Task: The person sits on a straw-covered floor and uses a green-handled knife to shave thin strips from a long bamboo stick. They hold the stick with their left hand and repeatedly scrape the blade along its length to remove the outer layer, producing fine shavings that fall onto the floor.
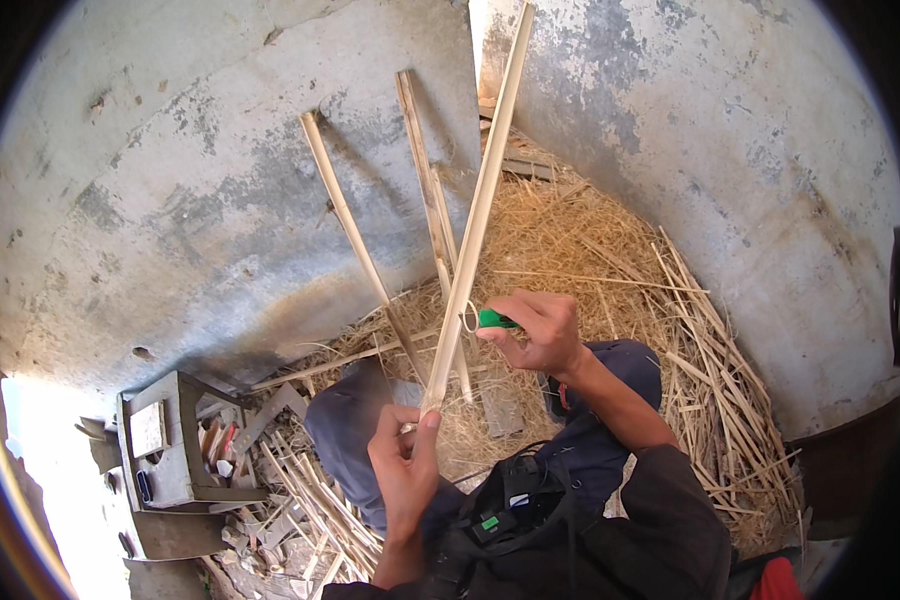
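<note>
A long, pale split-bamboo strip (485, 195) slants up and away in front of me, its lower end near my lap. My left hand (405, 455) is closed round that lower end, thumb on top. Higher up, at the strip's right side, my right hand (542, 325) grips a small green-handled tool (495, 319). Fingers hide most of this tool, and its working edge does not show clearly. Between it and the strip a thin, pale shaving (467, 316) curls out in a loop.
Split bamboo lengths (350, 225) lean against the weathered wall (220, 200). Straw-like shavings (560, 235) heap beyond my knees. Thin sticks (715, 410) lie piled at right, more strips (320, 500) at lower left. A grey wooden box (170, 480) with odds and ends stands at left.
</note>
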`<state>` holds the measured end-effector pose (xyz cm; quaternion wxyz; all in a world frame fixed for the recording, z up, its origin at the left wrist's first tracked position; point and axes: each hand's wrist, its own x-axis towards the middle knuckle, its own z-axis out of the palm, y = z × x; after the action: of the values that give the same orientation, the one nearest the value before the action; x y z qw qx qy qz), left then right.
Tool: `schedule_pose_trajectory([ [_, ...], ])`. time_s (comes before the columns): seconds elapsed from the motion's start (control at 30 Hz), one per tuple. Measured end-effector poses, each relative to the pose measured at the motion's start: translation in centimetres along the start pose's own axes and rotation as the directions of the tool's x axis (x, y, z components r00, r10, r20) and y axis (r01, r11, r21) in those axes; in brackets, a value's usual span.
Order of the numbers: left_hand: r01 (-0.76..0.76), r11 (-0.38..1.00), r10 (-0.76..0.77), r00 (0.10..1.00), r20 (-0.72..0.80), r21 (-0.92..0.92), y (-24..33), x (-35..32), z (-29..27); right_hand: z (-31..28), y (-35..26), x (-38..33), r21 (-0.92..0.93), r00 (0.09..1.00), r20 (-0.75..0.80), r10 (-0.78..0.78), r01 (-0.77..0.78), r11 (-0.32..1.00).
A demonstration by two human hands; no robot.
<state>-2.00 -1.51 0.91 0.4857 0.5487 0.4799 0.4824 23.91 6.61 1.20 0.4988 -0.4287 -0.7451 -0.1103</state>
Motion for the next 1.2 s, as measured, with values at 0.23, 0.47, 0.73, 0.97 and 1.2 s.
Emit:
schedule_pose_trajectory([
  [0.23, 0.011, 1.000, -0.011, 1.000, -0.006, 0.000, -1.0, -1.2, -0.4, -0.4, 2.2, 0.3, 0.066, 0.982, -0.044, 0.182, -0.179, 0.982],
  [0.47, 0.032, 1.000, -0.032, 0.999, -0.031, -0.002, -1.0, -1.9, -0.7, -0.3, 3.6, 0.8, 0.048, 0.982, -0.074, 0.174, -0.171, 0.984],
  [0.73, 0.207, 0.977, -0.212, 0.972, 0.105, 0.057, -2.1, -4.5, -2.7, -1.9, 10.0, 1.3, -0.059, 0.889, -0.135, 0.438, -0.449, 0.892],
  [0.97, 0.289, 0.955, -0.276, 0.947, 0.165, -0.061, -3.4, -6.3, -3.9, -4.4, 13.4, 1.8, 0.138, 0.730, -0.223, 0.646, -0.632, 0.763],
  [1.2, 0.217, 0.951, -0.187, 0.971, 0.150, -0.221, -2.8, -2.7, -2.6, -1.6, 8.3, -0.1, 0.434, 0.855, 0.092, 0.511, -0.496, 0.752],
])
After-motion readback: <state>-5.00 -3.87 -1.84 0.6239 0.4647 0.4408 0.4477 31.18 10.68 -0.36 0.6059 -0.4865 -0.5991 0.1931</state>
